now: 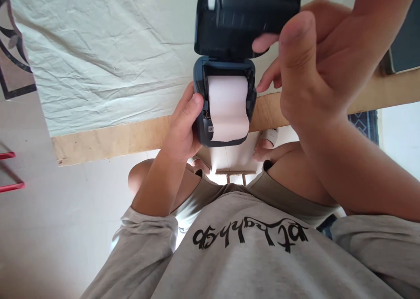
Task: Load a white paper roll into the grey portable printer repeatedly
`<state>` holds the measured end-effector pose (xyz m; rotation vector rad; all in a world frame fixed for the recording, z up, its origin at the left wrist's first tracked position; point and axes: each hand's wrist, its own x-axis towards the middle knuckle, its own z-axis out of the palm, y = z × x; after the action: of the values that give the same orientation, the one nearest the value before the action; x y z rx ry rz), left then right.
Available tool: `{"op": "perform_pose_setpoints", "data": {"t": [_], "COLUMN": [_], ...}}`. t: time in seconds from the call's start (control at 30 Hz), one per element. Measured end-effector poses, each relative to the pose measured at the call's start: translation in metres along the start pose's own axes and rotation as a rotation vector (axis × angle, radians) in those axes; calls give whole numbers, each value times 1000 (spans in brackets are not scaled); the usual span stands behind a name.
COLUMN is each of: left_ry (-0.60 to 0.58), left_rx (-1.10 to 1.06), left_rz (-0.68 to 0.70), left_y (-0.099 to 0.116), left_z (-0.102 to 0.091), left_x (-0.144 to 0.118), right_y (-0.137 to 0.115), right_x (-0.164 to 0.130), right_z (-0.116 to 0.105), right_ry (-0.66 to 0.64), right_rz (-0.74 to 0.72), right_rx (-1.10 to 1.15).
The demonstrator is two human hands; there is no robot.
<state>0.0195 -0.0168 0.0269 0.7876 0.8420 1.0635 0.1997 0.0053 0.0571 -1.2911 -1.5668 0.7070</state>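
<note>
A small dark blue label printer [200,133] is held up before me over the table's front edge. Its black lid [226,36] stands swung back on the hinge. Inside the bay sits a roll of white paper [228,102], its loose end hanging over the front lip. My left hand [185,128] grips the printer body by its left side, thumb on top. To the right, my right hand [315,67] has its fingers apart, one fingertip against the lid's lower right edge and another close to the body's right side. Some of its fingers are hidden behind the lid.
A pale creased cloth [108,63] covers the table, whose bare wooden edge [114,137] runs across in front of me. At the far right lies a dark flat object [407,41]. Red bars [11,187] show at the left. My legs are below the table edge.
</note>
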Motion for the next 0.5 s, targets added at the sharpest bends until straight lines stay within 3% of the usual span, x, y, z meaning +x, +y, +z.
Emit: {"op": "perform_pose_setpoints", "data": {"t": [0.07,0.1,0.2,0.4,0.5], "left_ry": [0,4,3,38,33], "left_rx": [7,9,7,19,24], "left_rz": [12,19,55,17,24], "left_y": [-3,-4,-8,-6,-7], "left_z": [0,-1,0,1,0], "left_x": [1,1,2,1,1], "right_y": [3,4,3,-17,-24], "right_x": [1,0,-2,-2,0], "right_z": [4,5,6,3,0], "right_ry": [162,177,35,-426,-522], "right_rz": [-144,-223,-365,-111,-35], "right_rx": [-50,-135,-523,-914,-935]}}
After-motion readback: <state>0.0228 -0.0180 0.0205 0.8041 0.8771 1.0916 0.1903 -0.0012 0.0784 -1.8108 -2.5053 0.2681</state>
